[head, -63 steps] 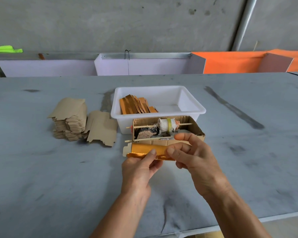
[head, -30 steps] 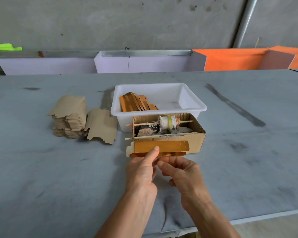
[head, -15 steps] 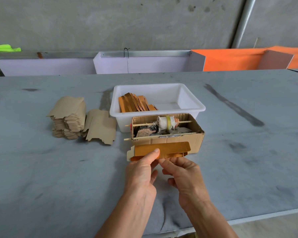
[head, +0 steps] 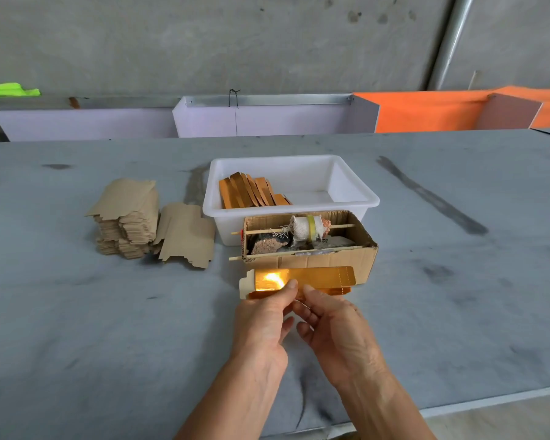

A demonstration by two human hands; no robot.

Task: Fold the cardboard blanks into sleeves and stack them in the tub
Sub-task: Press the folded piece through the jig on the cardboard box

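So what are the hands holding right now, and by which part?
Both hands, left and right, pinch one gold-faced cardboard blank at the middle of its near long edge, thumbs on top.

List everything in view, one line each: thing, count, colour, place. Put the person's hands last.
table: one, grey, fills the foreground.
tub: one, white, centre of table.
folded sleeves: several, gold-orange, leaning in the tub's left end.
cardboard box: one, brown, open-topped, in front of the tub.
roll on a stick: one, white, across the box.
blank stack: one, tan, left of the tub.
loose blank: one, tan, beside the stack.
gold blank: one, shiny gold, before the box.
left hand: pinches the gold blank.
right hand: fingers on the blank's near edge.
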